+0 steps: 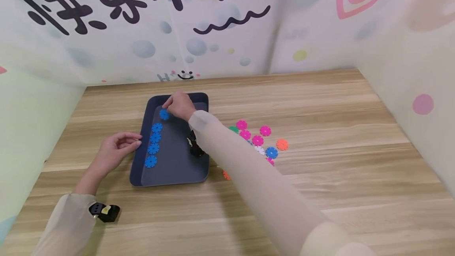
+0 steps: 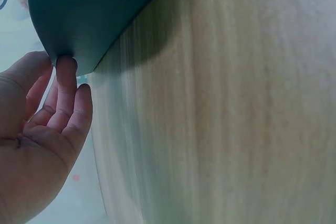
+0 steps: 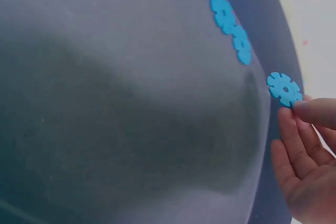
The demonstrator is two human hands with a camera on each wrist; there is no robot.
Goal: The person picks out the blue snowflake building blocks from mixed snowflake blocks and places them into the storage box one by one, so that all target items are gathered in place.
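Observation:
Between its thumb and fingertips, my right hand (image 1: 180, 105) pinches a blue notched plastic disc (image 3: 284, 88) over the far left part of the dark tray (image 1: 181, 171). Several more blue notched discs (image 1: 153, 148) lie in a row along the tray's left side, flat on its floor. The right wrist view shows part of that row (image 3: 223, 13) above the held disc. At the tray's left edge, my left hand (image 1: 119, 149) holds the rim between thumb and fingers. In the left wrist view those fingers (image 2: 66, 80) meet the tray's outer wall.
Right of the tray, loose notched discs lie scattered on the wooden table (image 1: 341, 161): pink (image 1: 265, 130), orange (image 1: 282, 144), blue (image 1: 271, 153), white and green. My right sleeve (image 1: 249, 173) covers some of them. A printed wall (image 1: 227, 58) borders the table's back.

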